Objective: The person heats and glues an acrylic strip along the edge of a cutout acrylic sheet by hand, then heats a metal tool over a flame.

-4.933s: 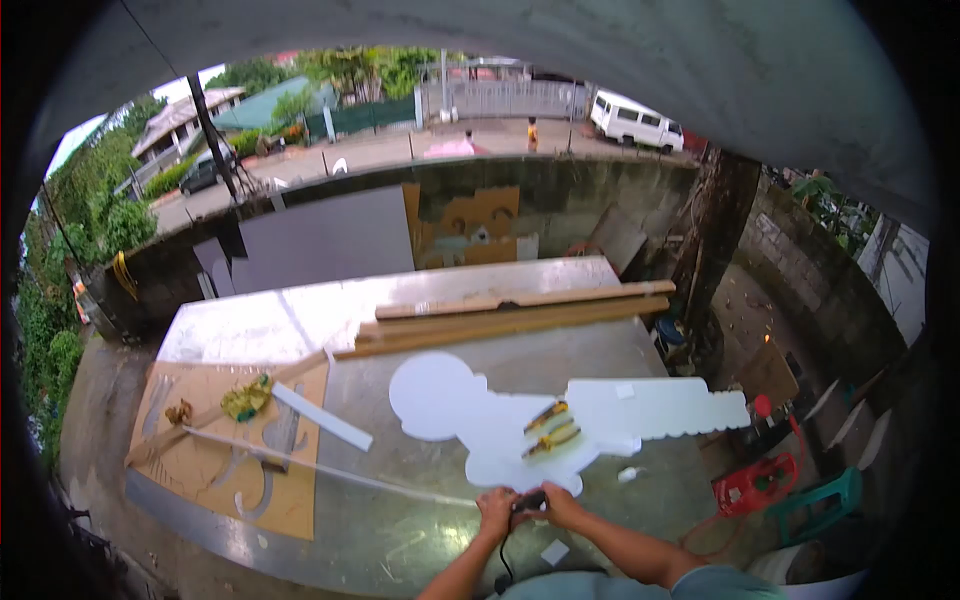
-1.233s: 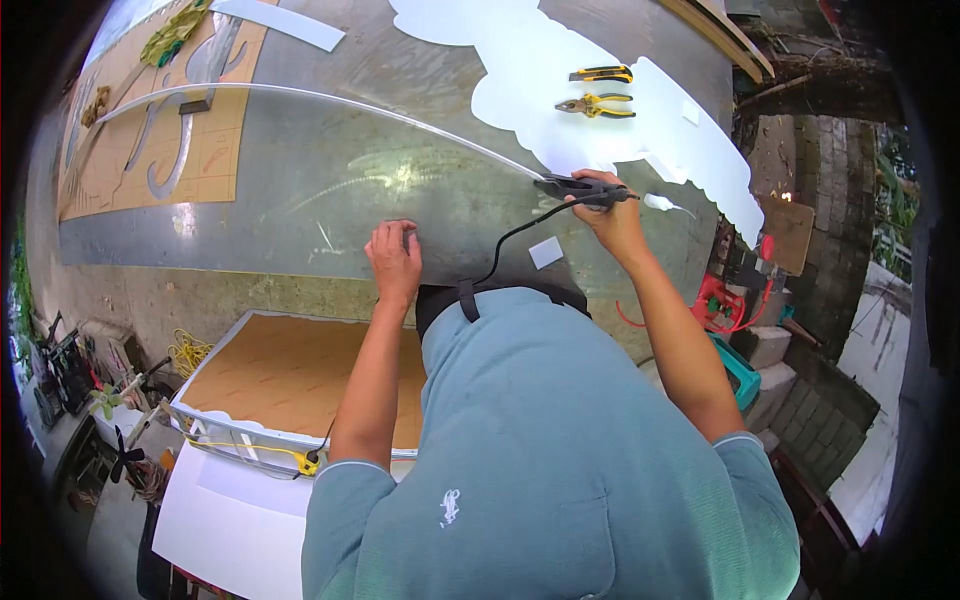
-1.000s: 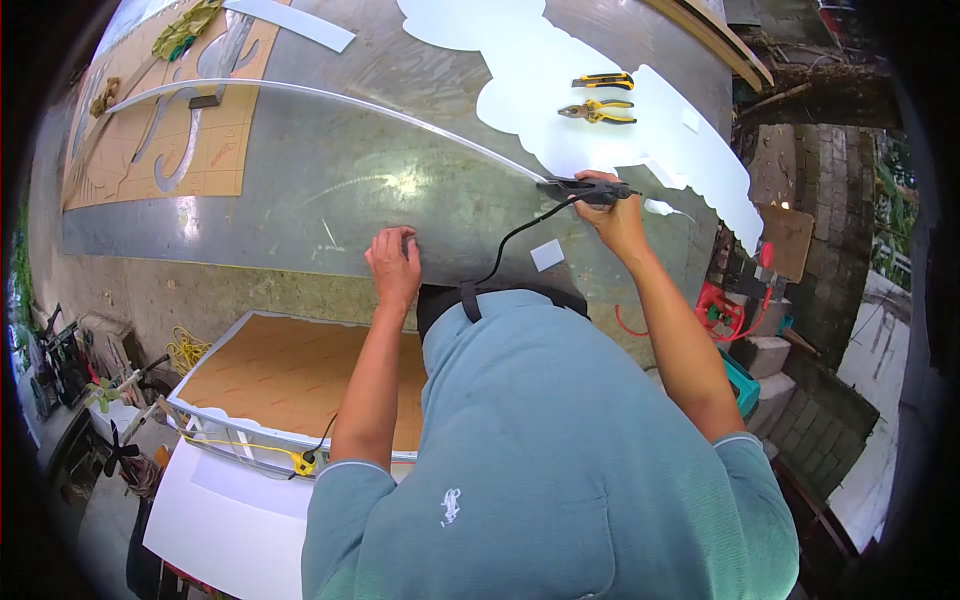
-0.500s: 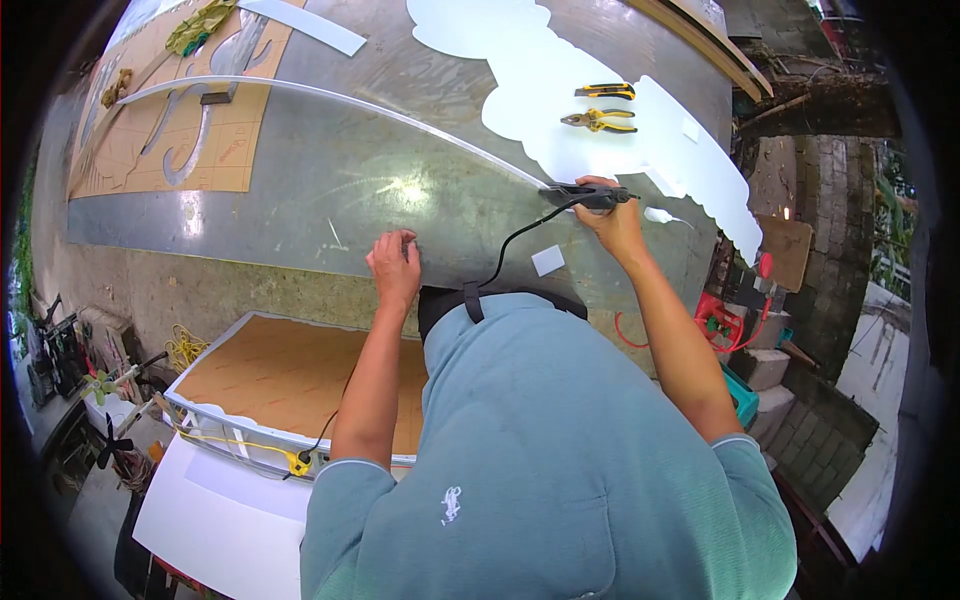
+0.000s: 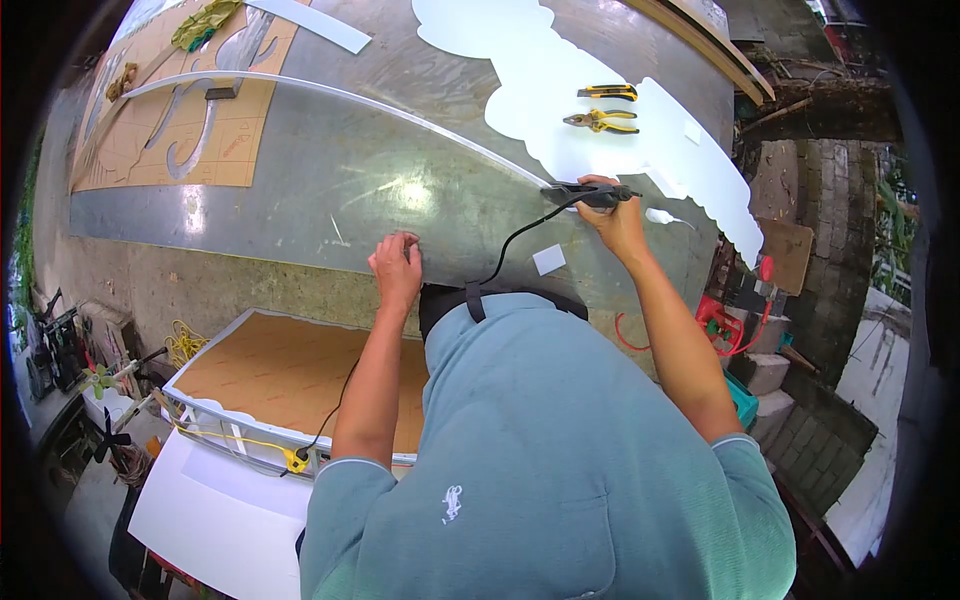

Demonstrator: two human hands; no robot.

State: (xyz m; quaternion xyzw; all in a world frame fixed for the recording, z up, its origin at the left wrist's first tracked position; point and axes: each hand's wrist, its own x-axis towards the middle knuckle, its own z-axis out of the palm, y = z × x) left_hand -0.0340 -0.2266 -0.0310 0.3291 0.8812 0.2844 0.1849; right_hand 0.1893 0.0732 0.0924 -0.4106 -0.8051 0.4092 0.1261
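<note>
My right hand [image 5: 612, 212] is wrapped round a black corded tool [image 5: 590, 194] at the table's near side. One end of a long, thin white strip [image 5: 400, 116] meets the tool's tip, and the strip curves away to the left. My left hand [image 5: 397, 262] rests at the near edge of the metal table [image 5: 330, 185], its fingers curled; whether they hold anything is hidden. Beyond the tool lies a white cut-out sheet [image 5: 560, 110], with a yellow-black cutter [image 5: 607, 92] and yellow-handled pliers [image 5: 600, 122] on it. A small white square [image 5: 548, 260] lies between my hands.
A brown cut board [image 5: 240, 150] and crumpled green-yellow cloth [image 5: 205, 25] are at the far left. Wooden bars [image 5: 710, 50] lie at the far right. A small white bottle [image 5: 660, 216] sits right of my right hand. Below the table is a brown panel [image 5: 270, 365].
Since the oldest frame the view has tilted down, and my left hand has come away from the tool to the table edge. In the last second both hands have stayed nearly still while the view shifted slightly.
</note>
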